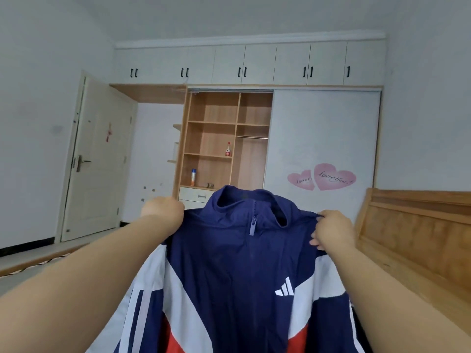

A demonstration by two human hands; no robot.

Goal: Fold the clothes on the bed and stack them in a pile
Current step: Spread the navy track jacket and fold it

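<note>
Jacket (237, 273), navy with white and red panels, zipped, held up in the air by its shoulders before a wardrobe (229, 138). Left hand (163, 212) grips one shoulder; right hand (331, 230) pinches the other. Wooden bed frame (418, 238) at right.

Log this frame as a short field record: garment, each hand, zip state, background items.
garment: navy zip-front track jacket with white and red panels, held up in the air, front facing the camera
left hand: left hand grips one shoulder of the jacket
right hand: right hand pinches the other shoulder
zip: purple zip pull sits just below the collar, zip closed
fold state: unfolded, hanging full width
background: open wooden wardrobe shelves holding a red-capped bottle; pink heart stickers on the sliding door; wooden headboard at right
</note>
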